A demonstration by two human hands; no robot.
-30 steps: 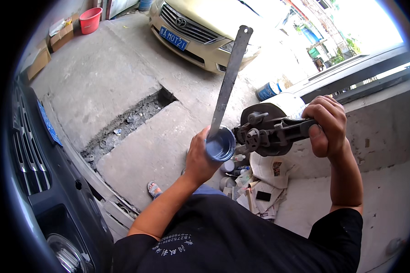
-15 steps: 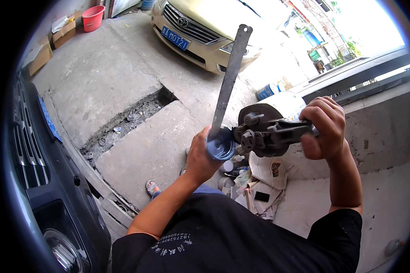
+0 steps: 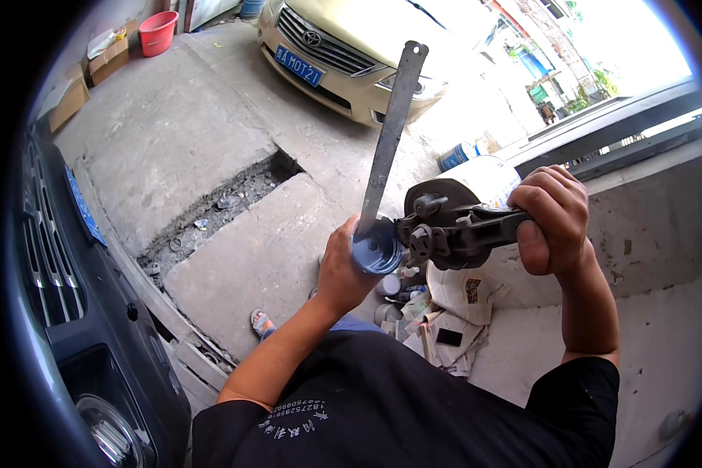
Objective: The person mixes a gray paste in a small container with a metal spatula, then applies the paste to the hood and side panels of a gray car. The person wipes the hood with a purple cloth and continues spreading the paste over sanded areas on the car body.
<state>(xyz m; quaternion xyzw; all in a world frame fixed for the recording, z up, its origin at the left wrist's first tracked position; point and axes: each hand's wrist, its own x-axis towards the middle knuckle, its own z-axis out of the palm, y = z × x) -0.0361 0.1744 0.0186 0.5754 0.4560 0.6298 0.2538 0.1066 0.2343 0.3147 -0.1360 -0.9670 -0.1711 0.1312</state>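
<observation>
My left hand (image 3: 343, 265) is wrapped round a small cup (image 3: 377, 261) with blue-grey liquid, paint by its look, inside. A long metal ruler (image 3: 390, 132) stands tilted in that cup, its top end with a hole leaning away from me. My right hand (image 3: 552, 218) grips the handle of a dark mixing lid (image 3: 448, 226) fitted on a paint can (image 3: 487, 178). The can is tipped on its side, with the lid's spout end close beside the cup's rim. The can's far part is partly hidden behind the lid.
Newspapers (image 3: 452, 296) with a phone (image 3: 448, 337) lie below my hands, beside small containers (image 3: 388, 286). A low wall (image 3: 632, 210) runs along the right. A dark car bumper (image 3: 93, 312) is at left, a beige car (image 3: 359, 47) ahead. A rough trench (image 3: 218, 207) cuts the concrete floor.
My right thumb, blurred before, now rests sharp against the handle. The lid and can have shifted slightly left. The liquid's surface in the cup looks different, with a dark spot near its middle.
</observation>
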